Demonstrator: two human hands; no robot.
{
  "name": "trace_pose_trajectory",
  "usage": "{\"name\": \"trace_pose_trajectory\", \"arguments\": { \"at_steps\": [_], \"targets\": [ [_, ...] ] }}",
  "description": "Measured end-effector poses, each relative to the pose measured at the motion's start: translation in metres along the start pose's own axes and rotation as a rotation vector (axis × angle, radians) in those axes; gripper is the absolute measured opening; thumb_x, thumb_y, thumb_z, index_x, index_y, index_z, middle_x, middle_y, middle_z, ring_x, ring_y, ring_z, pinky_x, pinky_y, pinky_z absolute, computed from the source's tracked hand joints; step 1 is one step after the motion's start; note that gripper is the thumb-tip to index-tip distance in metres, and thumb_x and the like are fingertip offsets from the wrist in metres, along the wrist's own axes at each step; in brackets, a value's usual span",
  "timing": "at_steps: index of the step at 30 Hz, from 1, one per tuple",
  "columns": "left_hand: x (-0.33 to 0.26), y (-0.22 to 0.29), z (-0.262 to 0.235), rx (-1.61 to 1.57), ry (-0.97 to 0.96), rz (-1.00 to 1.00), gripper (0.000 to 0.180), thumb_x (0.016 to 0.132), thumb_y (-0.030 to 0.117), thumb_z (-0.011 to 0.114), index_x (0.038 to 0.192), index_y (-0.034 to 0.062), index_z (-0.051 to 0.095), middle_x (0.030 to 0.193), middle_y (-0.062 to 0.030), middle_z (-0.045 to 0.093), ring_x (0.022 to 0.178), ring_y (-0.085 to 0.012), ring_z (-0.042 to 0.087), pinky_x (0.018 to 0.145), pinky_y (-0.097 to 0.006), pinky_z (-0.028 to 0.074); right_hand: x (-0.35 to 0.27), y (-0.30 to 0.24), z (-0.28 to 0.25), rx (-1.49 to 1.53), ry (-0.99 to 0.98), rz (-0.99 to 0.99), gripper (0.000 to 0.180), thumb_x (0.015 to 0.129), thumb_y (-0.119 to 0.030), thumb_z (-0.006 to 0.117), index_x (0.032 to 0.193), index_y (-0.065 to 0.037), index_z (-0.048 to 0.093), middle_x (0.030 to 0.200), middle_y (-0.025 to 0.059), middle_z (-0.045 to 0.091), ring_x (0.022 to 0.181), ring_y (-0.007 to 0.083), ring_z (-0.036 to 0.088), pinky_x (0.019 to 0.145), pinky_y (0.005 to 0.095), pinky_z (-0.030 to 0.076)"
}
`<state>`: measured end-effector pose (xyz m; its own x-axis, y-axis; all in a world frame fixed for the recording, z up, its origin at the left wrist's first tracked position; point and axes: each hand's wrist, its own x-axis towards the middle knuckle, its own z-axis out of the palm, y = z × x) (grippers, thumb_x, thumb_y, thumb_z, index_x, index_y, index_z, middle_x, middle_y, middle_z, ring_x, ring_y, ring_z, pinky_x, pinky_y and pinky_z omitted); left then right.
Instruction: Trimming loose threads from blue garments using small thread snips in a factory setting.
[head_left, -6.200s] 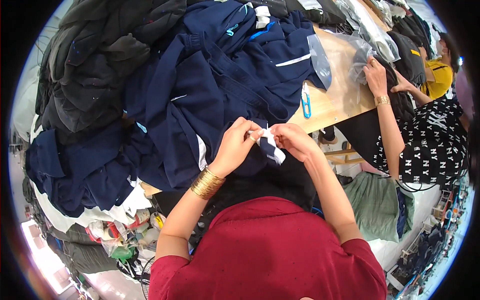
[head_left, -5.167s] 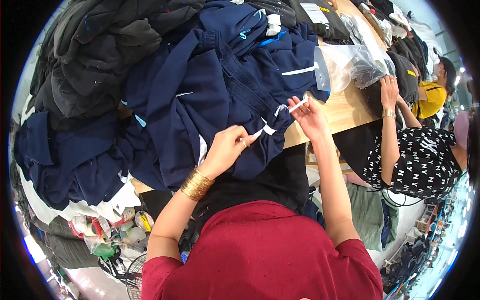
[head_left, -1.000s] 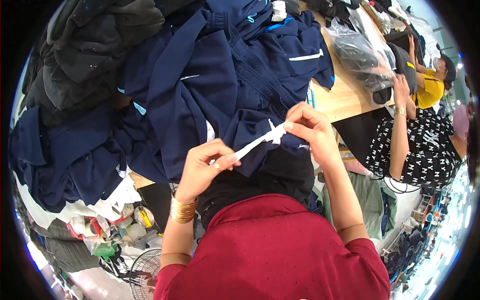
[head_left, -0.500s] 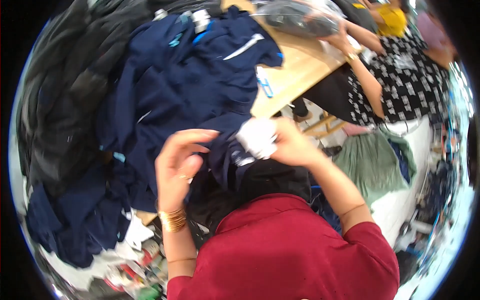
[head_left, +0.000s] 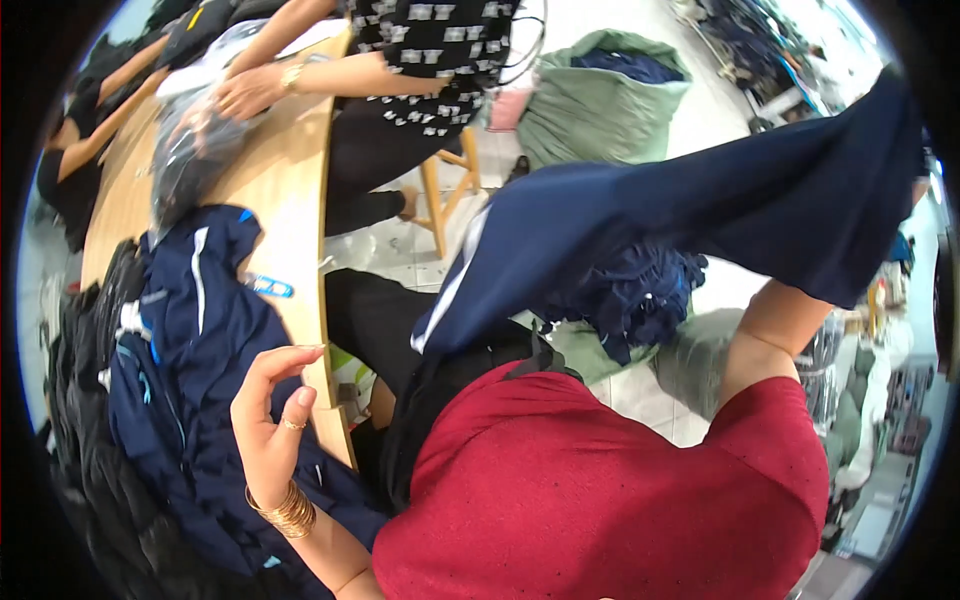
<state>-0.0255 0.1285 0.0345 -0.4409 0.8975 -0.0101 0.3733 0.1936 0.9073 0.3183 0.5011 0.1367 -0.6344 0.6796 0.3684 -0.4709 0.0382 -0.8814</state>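
- Navy garment (head_left: pixel 640 215): lifted off the table, its cloth running from the middle of the view out toward 2 o'clock; a white stripe marks its nearer end.
- Right hand (head_left: pixel 918 190): between 2 and 3 o'clock at the rim, almost wholly hidden behind the raised cloth, so I cannot tell how its fingers close.
- Left hand (head_left: pixel 272 420): at 8 o'clock, bare, fingers bent and thumb spread apart from them, just beside the table edge.
- Bunched navy cloth (head_left: pixel 640 310): at 3 o'clock, low down, partly behind the garment.
- Table (head_left: pixel 285 200): pale wood, at 10 o'clock.
- Blue-handled snips (head_left: pixel 270 286): lying on it at 9 o'clock.
- Navy clothes (head_left: pixel 165 390): heaped between 8 and 9 o'clock, beside black clothes (head_left: pixel 75 400).
- Co-worker's hand (head_left: pixel 250 92): between 10 and 11 o'clock, at a clear plastic bag (head_left: pixel 190 165) with dark contents.
- Wooden stool (head_left: pixel 432 205): at 11 o'clock.
- Green sack (head_left: pixel 600 115): at 1 o'clock, navy cloth inside.
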Motion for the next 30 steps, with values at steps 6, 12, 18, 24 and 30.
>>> {"name": "trace_pose_trajectory", "arguments": {
  "at_steps": [6, 12, 18, 24, 30],
  "targets": [
    [0.030, -0.018, 0.010, -0.134, -0.160, 0.027, 0.022, 0.085, 0.009, 0.054, 0.103, -0.0016, 0.057, 0.101, -0.0103, 0.061, 0.095, -0.0178, 0.058, 0.086, -0.028, 0.043, -0.073, -0.080, -0.111, -0.804, 0.716, 0.134, 0.042, 0.079, -0.016, 0.065, 0.117, -0.001, 0.053, 0.105, 0.0064, 0.061, 0.092, 0.0150, 0.060, 0.082, 0.0269, 0.046],
    [0.030, -0.023, 0.016, -0.136, -0.167, -0.013, 0.020, 0.086, 0.009, 0.054, 0.102, -0.0018, 0.057, 0.101, -0.0099, 0.061, 0.094, -0.0175, 0.058, 0.085, -0.028, 0.043, -0.138, 0.018, -0.299, -1.359, 0.909, 0.705, 0.038, 0.074, -0.028, 0.070, 0.101, -0.003, 0.061, 0.087, 0.0065, 0.063, 0.084, 0.0153, 0.059, 0.077, 0.0299, 0.043],
    [-0.005, -0.043, 0.015, -0.208, 0.010, -0.219, 0.019, 0.088, 0.005, 0.050, 0.105, -0.0026, 0.054, 0.101, -0.0089, 0.061, 0.094, -0.0141, 0.056, 0.084, -0.024, 0.041, -0.212, 0.336, -0.206, -1.214, 0.125, 1.382, 0.053, 0.067, -0.031, 0.074, 0.113, -0.009, 0.059, 0.086, 0.0072, 0.064, 0.074, 0.0195, 0.061, 0.056, 0.0344, 0.050],
    [-0.069, -0.079, 0.001, -0.261, 0.300, -0.409, 0.017, 0.090, 0.007, 0.049, 0.104, -0.0019, 0.055, 0.099, -0.0070, 0.061, 0.093, -0.0128, 0.056, 0.083, -0.024, 0.042, -0.115, 0.464, -0.051, -1.075, -0.882, 0.709, 0.042, 0.076, -0.035, 0.061, 0.110, -0.010, 0.060, 0.095, 0.0152, 0.065, 0.081, 0.0292, 0.063, 0.067, 0.0405, 0.049],
    [-0.113, -0.106, 0.001, -0.405, 0.559, -0.487, 0.018, 0.090, 0.006, 0.050, 0.105, -0.0016, 0.056, 0.098, -0.0079, 0.062, 0.094, -0.0137, 0.058, 0.085, -0.024, 0.043, 0.023, 0.404, 0.183, -0.992, -0.445, 0.194, 0.014, 0.083, -0.016, 0.057, 0.093, -0.006, 0.059, 0.079, 0.0135, 0.063, 0.071, 0.0294, 0.062, 0.063, 0.0367, 0.048]
  ]
}}
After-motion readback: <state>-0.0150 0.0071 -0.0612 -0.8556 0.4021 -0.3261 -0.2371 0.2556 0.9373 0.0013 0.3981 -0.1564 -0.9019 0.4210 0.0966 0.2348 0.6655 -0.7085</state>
